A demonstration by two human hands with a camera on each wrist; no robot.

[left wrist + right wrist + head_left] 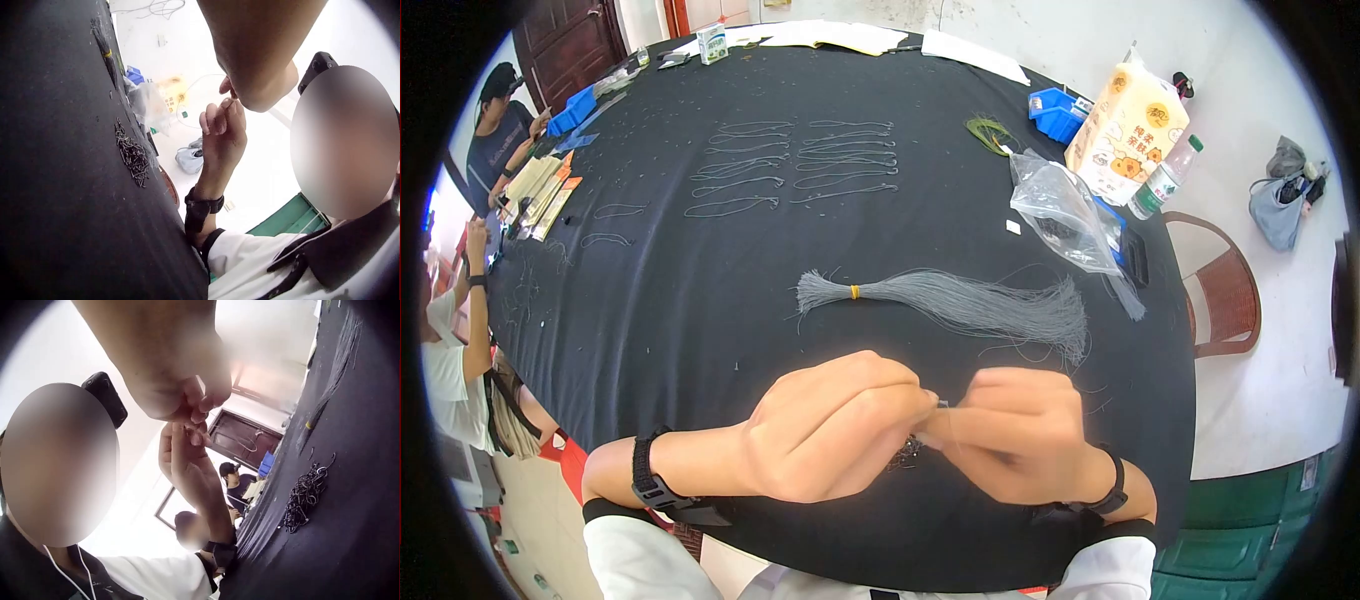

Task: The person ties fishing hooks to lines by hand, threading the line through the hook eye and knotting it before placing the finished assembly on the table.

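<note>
The black-covered bench (730,300) spread out ahead of the person. On it, just beyond both hands, lay the grey strand bundle (970,302), its long axis running left to right: the tied end lay nearer the left hand (840,425), the splayed end nearer the right hand (1015,430). The hands met above the near part of the bench, and the dark pile (305,499) lay below them on the cloth, roughly midway, neither hand clearly nearer. The coming move seemed to turn on a smaller relation: a thin thread (201,77) was at the meeting fingertips, its free curve hanging from them toward the bench. The fingers of each hand pinched at that thread, thumb against forefinger; whether they also held one of the dark pieces was too small to tell.

Counted, there were two hands, one bundle with one yellow band (855,292), and two columns of laid-out loops (774,202), about six in each, though overlaps left the exact number unsure. Two separate loops (620,239) lay farther left. There was one pile, its many small pieces too tangled to number, and one thread visible at the fingers.
</note>
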